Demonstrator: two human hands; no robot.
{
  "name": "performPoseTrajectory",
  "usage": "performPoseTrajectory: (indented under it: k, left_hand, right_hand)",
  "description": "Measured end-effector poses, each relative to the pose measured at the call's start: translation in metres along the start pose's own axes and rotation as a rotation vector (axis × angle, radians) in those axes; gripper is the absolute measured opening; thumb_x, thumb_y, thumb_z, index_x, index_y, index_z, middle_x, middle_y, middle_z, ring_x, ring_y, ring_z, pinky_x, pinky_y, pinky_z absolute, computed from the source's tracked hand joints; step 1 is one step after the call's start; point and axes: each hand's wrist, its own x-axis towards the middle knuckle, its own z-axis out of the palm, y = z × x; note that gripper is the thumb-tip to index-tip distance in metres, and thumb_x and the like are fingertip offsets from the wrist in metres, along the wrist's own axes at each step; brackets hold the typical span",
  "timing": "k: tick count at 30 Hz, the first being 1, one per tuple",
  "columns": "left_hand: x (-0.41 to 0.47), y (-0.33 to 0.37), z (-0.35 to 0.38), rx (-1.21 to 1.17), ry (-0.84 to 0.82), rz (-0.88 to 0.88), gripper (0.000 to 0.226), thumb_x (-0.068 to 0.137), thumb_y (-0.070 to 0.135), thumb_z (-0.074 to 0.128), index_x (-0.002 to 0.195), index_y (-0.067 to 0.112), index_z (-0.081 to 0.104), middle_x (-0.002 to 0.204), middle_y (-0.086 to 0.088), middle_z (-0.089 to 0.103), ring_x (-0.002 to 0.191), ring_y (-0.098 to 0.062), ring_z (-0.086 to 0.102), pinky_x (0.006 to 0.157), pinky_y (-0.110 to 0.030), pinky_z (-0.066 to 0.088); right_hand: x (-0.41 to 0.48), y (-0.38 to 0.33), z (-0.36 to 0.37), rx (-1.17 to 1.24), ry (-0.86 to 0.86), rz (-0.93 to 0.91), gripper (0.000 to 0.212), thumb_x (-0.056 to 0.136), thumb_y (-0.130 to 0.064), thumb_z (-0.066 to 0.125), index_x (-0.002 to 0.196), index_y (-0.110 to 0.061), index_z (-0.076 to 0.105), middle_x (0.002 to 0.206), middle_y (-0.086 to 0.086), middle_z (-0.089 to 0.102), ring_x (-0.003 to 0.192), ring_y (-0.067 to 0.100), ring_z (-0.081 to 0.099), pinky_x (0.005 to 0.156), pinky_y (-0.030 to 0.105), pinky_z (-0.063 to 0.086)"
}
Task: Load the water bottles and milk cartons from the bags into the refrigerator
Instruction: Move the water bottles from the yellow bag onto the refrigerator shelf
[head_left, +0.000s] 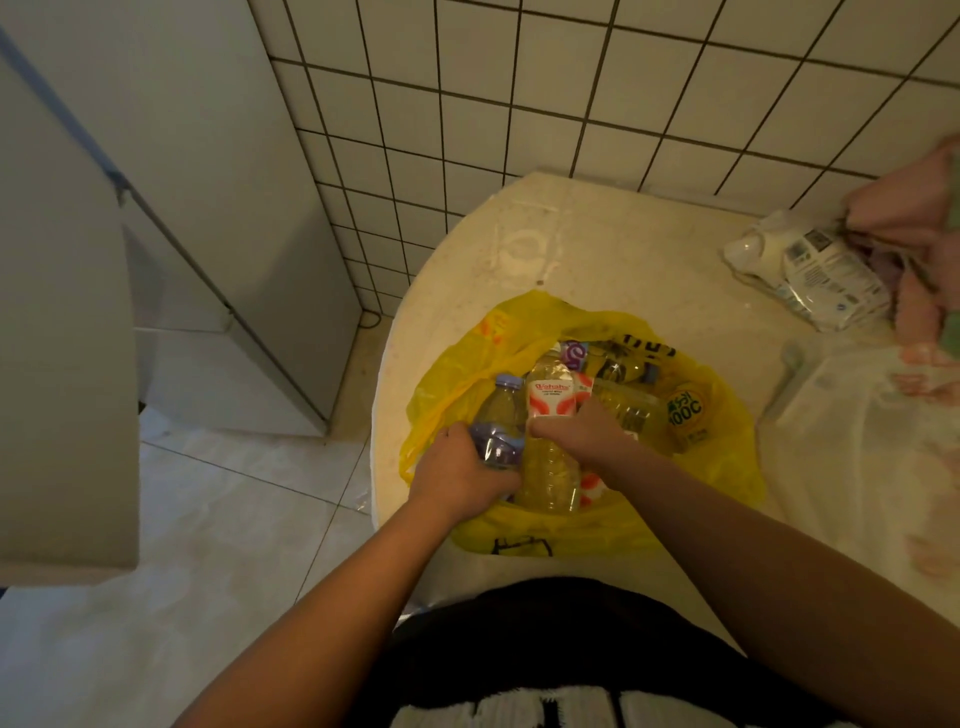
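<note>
A yellow plastic bag (727, 457) lies open on the pale countertop (613, 249), holding several bottles and cartons. My left hand (460, 478) grips a clear water bottle with a purple cap and label (496, 410) at the bag's left side. My right hand (582, 434) grips the middle of a water bottle with a red and white label (550, 397) beside it. Another clear bottle (628, 408) and a yellow-labelled drink (685, 410) lie further right in the bag. The white refrigerator (218, 182) stands at the left; whether its door is open cannot be told.
A white wrapped packet (810, 270) and pink cloth (914, 218) lie at the counter's back right. A translucent white bag (857, 415) sits to the right of the yellow one. A tiled wall backs the counter. Pale floor tiles lie at the lower left.
</note>
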Motion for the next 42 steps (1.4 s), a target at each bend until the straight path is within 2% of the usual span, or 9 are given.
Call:
performPoseTrajectory:
  k: [7,9,11,22,25,29,34,39,42]
  left_hand:
    - [0.008,-0.018,-0.001,-0.139,-0.071,0.048,0.055,0.052,0.045,0.085,0.101,0.025,0.068,0.089,0.008,0.074,0.081,-0.01,0.07,0.073,-0.042,0.059]
    - [-0.005,-0.01,-0.007,-0.189,-0.052,0.073,0.057,0.058,0.031,0.088,0.109,0.023,0.064,0.097,0.009,0.072,0.088,-0.008,0.069,0.078,-0.034,0.059]
    - [-0.017,-0.005,-0.006,-0.237,-0.041,0.088,0.061,0.064,0.023,0.088,0.114,0.019,0.054,0.1,0.011,0.065,0.09,-0.004,0.064,0.073,-0.022,0.053]
    - [-0.086,0.035,0.013,-0.423,0.313,0.226,0.07,0.065,0.02,0.088,0.118,0.032,0.044,0.103,0.015,0.06,0.09,0.001,0.063,0.077,-0.025,0.055]
    - [-0.108,0.044,0.017,-0.501,0.396,0.255,0.075,0.066,0.015,0.089,0.123,0.026,0.043,0.108,0.013,0.061,0.094,0.002,0.063,0.077,-0.019,0.054]
    - [-0.138,0.047,0.018,-0.576,0.5,0.265,0.076,0.068,0.017,0.088,0.129,0.024,0.042,0.117,0.009,0.061,0.105,-0.001,0.063,0.081,-0.019,0.054]
    - [-0.177,0.03,0.013,-0.726,0.589,0.17,0.075,0.069,0.012,0.087,0.128,0.022,0.042,0.118,0.001,0.063,0.105,-0.009,0.067,0.084,-0.026,0.057]
    - [-0.22,-0.001,0.009,-0.804,0.653,0.075,0.07,0.067,0.016,0.087,0.121,0.029,0.044,0.117,0.0,0.063,0.104,-0.013,0.067,0.079,-0.023,0.057]
    - [-0.247,-0.024,0.008,-0.853,0.651,0.03,0.071,0.059,0.031,0.087,0.118,0.032,0.047,0.114,0.004,0.065,0.1,-0.009,0.068,0.075,-0.023,0.057]
  right_hand:
    - [-0.012,0.013,-0.003,0.172,-0.01,-0.031,0.049,0.071,-0.026,0.079,0.117,-0.018,0.063,0.105,0.002,0.069,0.091,0.018,0.065,0.07,0.031,0.054]
    - [-0.018,0.021,-0.009,0.178,0.001,-0.089,0.051,0.07,-0.031,0.081,0.116,-0.02,0.063,0.106,0.0,0.069,0.094,0.017,0.065,0.081,0.037,0.055]
    - [-0.028,0.027,-0.016,0.18,0.03,-0.131,0.051,0.073,-0.029,0.082,0.116,-0.018,0.058,0.105,-0.002,0.066,0.093,0.013,0.063,0.077,0.034,0.053]
    - [-0.091,0.056,-0.061,0.415,0.091,-0.474,0.061,0.072,-0.004,0.083,0.115,-0.026,0.047,0.105,-0.017,0.06,0.093,-0.009,0.061,0.066,0.005,0.048]
    - [-0.101,0.064,-0.072,0.457,0.055,-0.518,0.06,0.071,-0.003,0.083,0.112,-0.03,0.049,0.106,-0.016,0.062,0.094,-0.011,0.062,0.067,0.009,0.05]
    - [-0.111,0.068,-0.076,0.499,-0.053,-0.553,0.055,0.072,-0.005,0.083,0.109,-0.035,0.054,0.112,-0.008,0.068,0.101,0.004,0.066,0.077,0.022,0.053]
    - [-0.131,0.067,-0.063,0.562,-0.257,-0.532,0.045,0.081,-0.004,0.074,0.117,-0.026,0.058,0.105,-0.006,0.073,0.098,0.007,0.069,0.073,0.022,0.055]
    - [-0.158,0.071,-0.033,0.502,-0.435,-0.5,0.029,0.087,-0.017,0.067,0.114,-0.026,0.063,0.104,-0.008,0.074,0.095,0.009,0.07,0.066,0.02,0.053]
    - [-0.179,0.072,-0.008,0.459,-0.533,-0.451,0.035,0.082,-0.032,0.065,0.116,-0.024,0.064,0.104,-0.002,0.074,0.094,0.015,0.071,0.071,0.028,0.055]
